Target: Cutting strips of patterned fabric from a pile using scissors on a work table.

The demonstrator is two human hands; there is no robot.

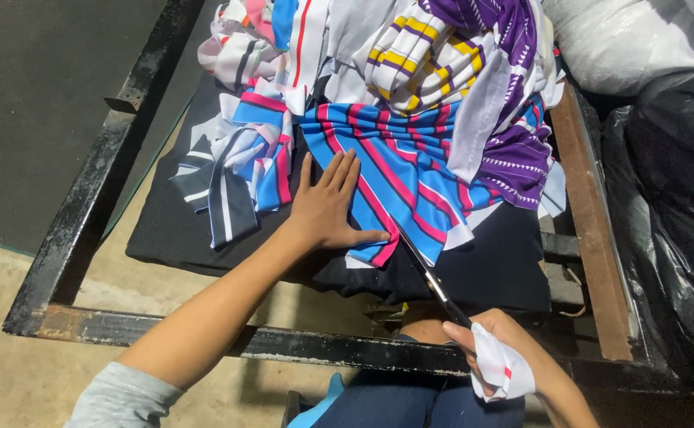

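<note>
1. Frame (85, 198) of black metal rims a black pad (489, 269); bare pad shows near the front edge, and a cloth heap (434, 55) crowds the back.
2. Left hand (327, 210), fingers spread flat, presses down the striped cloth (402, 170).
3. Right hand (493, 349) grips scissors (430, 273) and a white scrap (501, 368), blades at the cloth's near edge, just right of the left thumb.

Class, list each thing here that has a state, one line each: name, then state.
Left hand: flat, pressing striped cloth.
Right hand: closed on scissors and a white scrap.
Scissors: blades at the cloth's edge.
Cloth pile: heaped, crumpled.
Black bag: full.
</note>
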